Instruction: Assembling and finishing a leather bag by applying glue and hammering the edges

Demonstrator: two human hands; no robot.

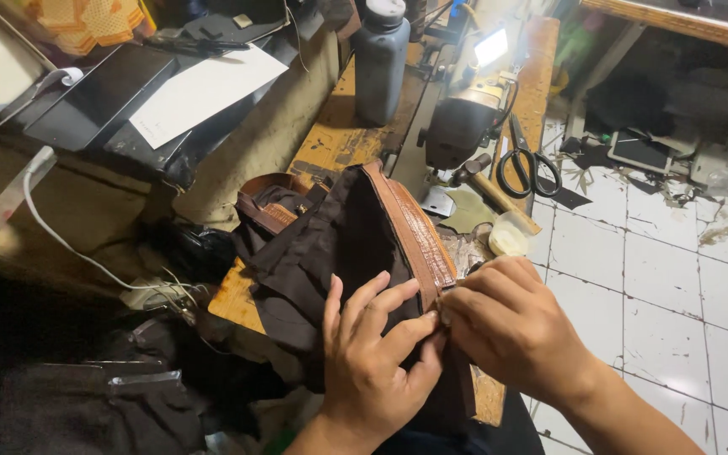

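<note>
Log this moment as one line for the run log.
left hand: flat on black lining | right hand: pinching brown strip edge | nearby: scissors, sewing machine

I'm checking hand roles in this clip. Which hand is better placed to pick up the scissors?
Right, probably. The right hand pinches the brown strip on the scissors' side of the table; the left hand lies flat on the black fabric, farther away.
</note>
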